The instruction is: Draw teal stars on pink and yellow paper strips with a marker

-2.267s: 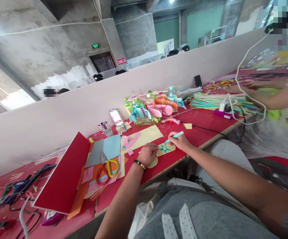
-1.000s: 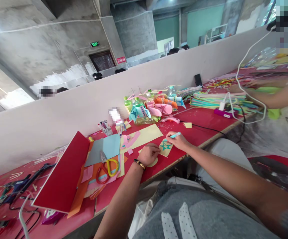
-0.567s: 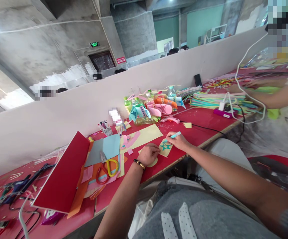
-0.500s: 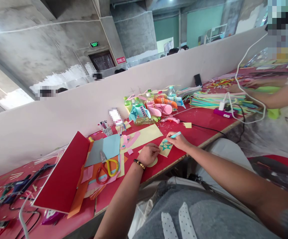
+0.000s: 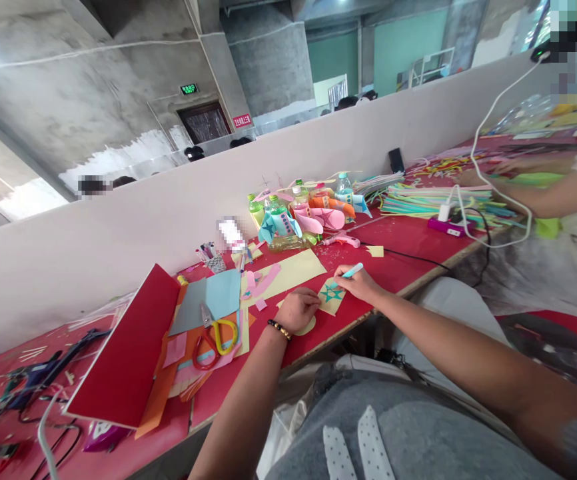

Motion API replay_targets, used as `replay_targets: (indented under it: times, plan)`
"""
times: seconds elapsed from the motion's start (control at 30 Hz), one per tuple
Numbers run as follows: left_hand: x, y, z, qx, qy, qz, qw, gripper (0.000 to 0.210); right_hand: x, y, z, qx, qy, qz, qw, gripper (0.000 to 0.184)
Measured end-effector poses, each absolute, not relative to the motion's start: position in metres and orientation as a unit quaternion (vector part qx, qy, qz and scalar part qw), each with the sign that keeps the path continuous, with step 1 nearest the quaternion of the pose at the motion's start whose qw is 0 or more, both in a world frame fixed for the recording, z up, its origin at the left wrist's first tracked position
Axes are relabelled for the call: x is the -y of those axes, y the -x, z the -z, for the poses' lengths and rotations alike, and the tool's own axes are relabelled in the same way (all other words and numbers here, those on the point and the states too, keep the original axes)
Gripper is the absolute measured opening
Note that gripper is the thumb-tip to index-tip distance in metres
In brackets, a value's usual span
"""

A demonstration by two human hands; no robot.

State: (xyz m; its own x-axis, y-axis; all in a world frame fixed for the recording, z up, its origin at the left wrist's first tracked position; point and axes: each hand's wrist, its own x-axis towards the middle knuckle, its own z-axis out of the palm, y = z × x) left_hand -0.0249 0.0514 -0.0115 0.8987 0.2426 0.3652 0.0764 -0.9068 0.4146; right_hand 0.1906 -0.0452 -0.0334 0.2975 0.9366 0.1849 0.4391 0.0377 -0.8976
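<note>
A teal marker (image 5: 352, 271) is gripped in my right hand (image 5: 358, 283), its tip over a small piece of yellow paper (image 5: 334, 306). A teal star is drawn on that paper, partly coloured in. My left hand (image 5: 299, 309) holds the paper's left edge with bent, closed fingers; a beaded bracelet is on the wrist. Beneath this hand a rounded yellow paper piece (image 5: 306, 328) shows in part. To the left, scissors (image 5: 214, 341) with red and yellow handles lie on coloured paper. Behind my hands is a large yellow sheet (image 5: 296, 272).
Bottles wrapped in paper (image 5: 288, 220) and a pink glue gun (image 5: 343, 240) stand and lie at the back. A red board (image 5: 126, 353) leans at left. Paper strips (image 5: 428, 205), a purple power strip (image 5: 451, 228) and a co-worker's arm (image 5: 548, 190) are at right.
The marker has tilted slightly in my right hand, which has barely shifted over the star. My left hand stays in place on the paper.
</note>
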Motion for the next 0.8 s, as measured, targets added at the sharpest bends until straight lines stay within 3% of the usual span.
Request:
replay_targets:
  times: [0.8]
  plan:
    - [-0.0519, 0.0247, 0.0109, -0.085, -0.954, -0.209, 0.197, 0.019, 0.0474, -0.1898, 0.0306, 0.541, 0.652, -0.243, 0.471, 0.032]
